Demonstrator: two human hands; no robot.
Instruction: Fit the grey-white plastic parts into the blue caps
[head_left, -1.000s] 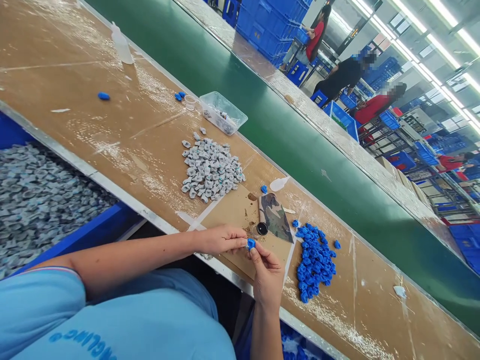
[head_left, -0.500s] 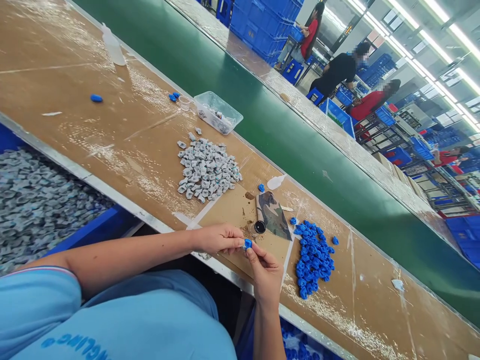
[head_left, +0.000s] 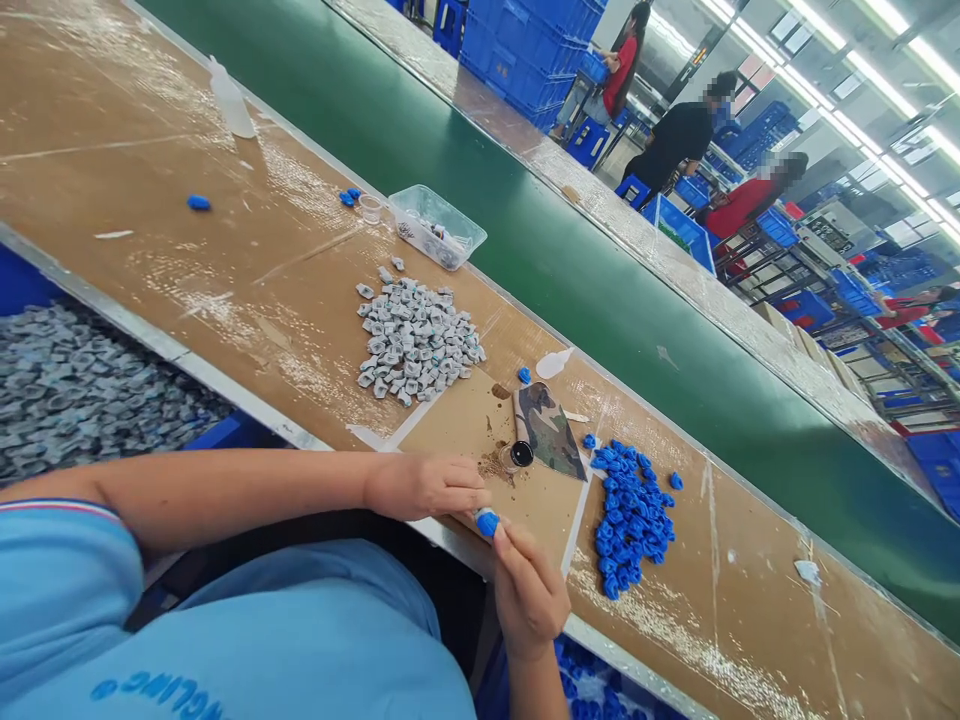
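Note:
A small blue and grey piece (head_left: 487, 521) is held between my two hands near the table's front edge. My left hand (head_left: 435, 487) pinches its grey end from the left. The fingertips of my right hand (head_left: 531, 592) close on its blue side from the lower right. Just beyond them stands a small round container with a dark top (head_left: 520, 454), beside a camouflage-patterned pad (head_left: 551, 430). A pile of grey pieces (head_left: 420, 340) lies up and to the left, and a pile of blue pieces (head_left: 630, 515) lies to the right.
Beyond the brown tabletop (head_left: 300, 330) runs a green belt (head_left: 570, 265). A clear tray (head_left: 437, 228) and a white bottle (head_left: 232, 100) stand along the far side. A bin of grey pieces (head_left: 90, 390) sits below at left. Several people work in the background.
Both hands have moved slightly down and toward the table edge with the piece. It is turned differently, showing its grey end and rounded blue side. My left forearm lies more level.

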